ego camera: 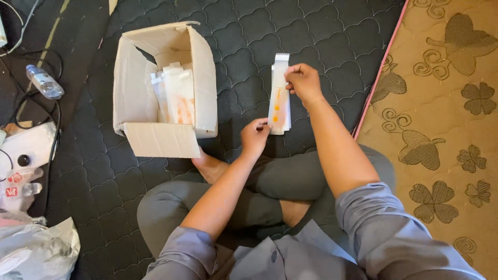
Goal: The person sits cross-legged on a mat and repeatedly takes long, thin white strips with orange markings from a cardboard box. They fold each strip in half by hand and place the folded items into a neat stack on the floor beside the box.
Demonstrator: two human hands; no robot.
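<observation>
A: Start closest to the person. What's there?

B: Crossed legs in grey trousers [207, 199], a bare foot [210, 167] tucked under, and loose grey-blue sleeves [384, 233] pushed up the forearms. The person sits on a dark quilted mat [321, 31] stitched in a scalloped, shell-like pattern.

A: And the hands?

B: Both are closed on one thing: a long, narrow white paper packet [279, 98], flat and thin, with small orange marks down its face. The left hand [254, 137] pinches its lower end between thumb and fingertips. The right hand [303, 83] pinches the upper part from the side, fingers curled over the edge. The packet stretches between the two grips, just above the mat, ahead of the knees.

A: What lies to the left of the grip?

B: A cardboard box [132, 78], near the left hand, open at the top with its flaps folded outward. One flap [162, 140] lies flat toward the person. Inside stand more white packets [176, 93] of the same sort, packed upright, some with an orange tint.

A: Farther left?

B: Well apart from the hands: a crinkled plastic bag [36, 251], a white block-shaped device [28, 148] with black cables [52, 129], and a clear plastic bottle [44, 82] lying on its side.

A: And on the right of the grip?

B: The mat's pink edge [376, 78], then a tan carpet [441, 103] patterned with brown leaf and clover shapes.
</observation>
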